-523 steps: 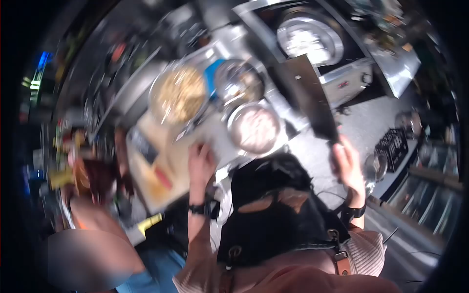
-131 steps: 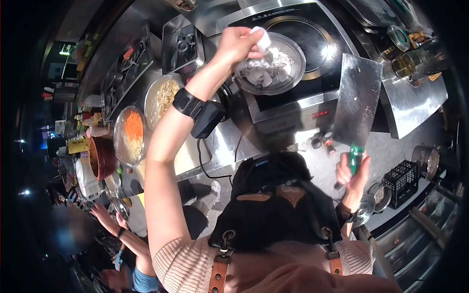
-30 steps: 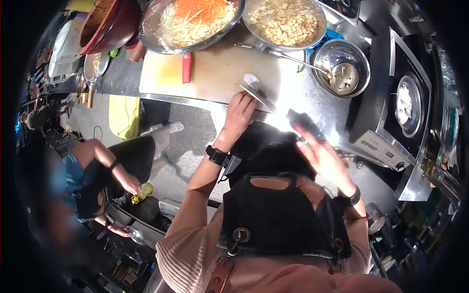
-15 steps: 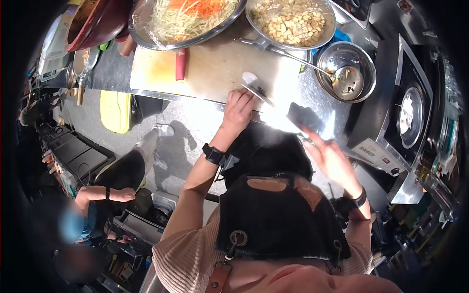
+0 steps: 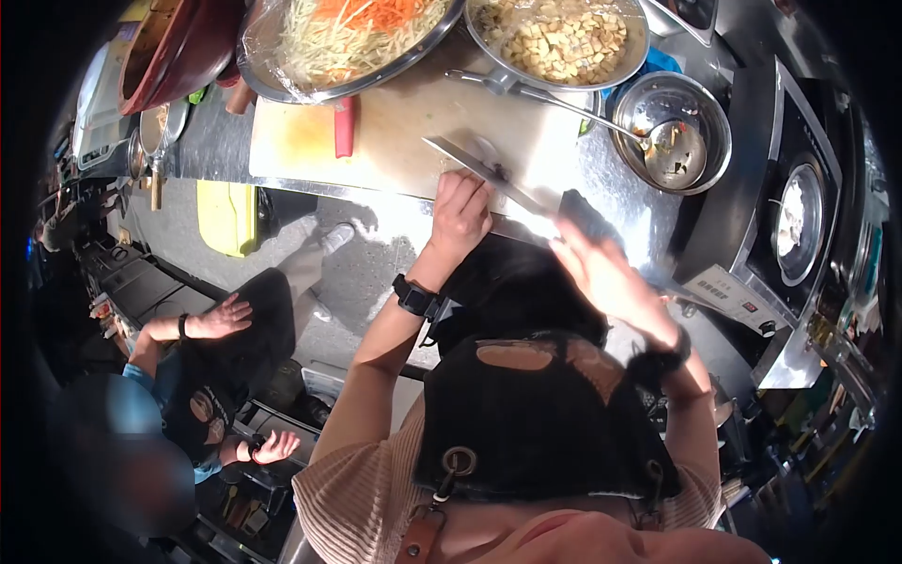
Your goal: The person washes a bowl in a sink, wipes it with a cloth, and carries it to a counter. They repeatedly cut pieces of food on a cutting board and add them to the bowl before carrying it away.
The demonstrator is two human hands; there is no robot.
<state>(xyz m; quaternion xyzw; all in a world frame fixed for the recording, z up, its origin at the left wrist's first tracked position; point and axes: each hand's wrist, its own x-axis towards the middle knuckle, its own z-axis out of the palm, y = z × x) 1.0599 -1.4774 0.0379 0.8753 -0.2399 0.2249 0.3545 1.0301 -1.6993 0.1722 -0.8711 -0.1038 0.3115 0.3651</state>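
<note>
A pale cutting board [image 5: 404, 122] lies along the counter. My left hand [image 5: 461, 214] is at its front edge with the fingers curled together; whatever they press on is too small to make out. Just beyond these fingers a knife blade [image 5: 479, 166] slants over the board, beside a small dark piece of food [image 5: 500, 172]. My right hand [image 5: 601, 273] is at the blade's near right end, closed around the knife's handle, which is mostly hidden in glare. A red-handled tool [image 5: 344, 128] lies farther left on the board.
Behind the board stand a bowl of shredded vegetables [image 5: 352, 75] and a bowl of diced pieces [image 5: 498, 47]. A steel bowl with a ladle [image 5: 675, 155] is at right, near a cooker [image 5: 733, 291]. Another person [image 5: 202, 404] stands at left.
The knife has moved left and farther over the board, with my right hand shifting slightly left. My left hand is nearly still. The other person's hands have spread open and moved.
</note>
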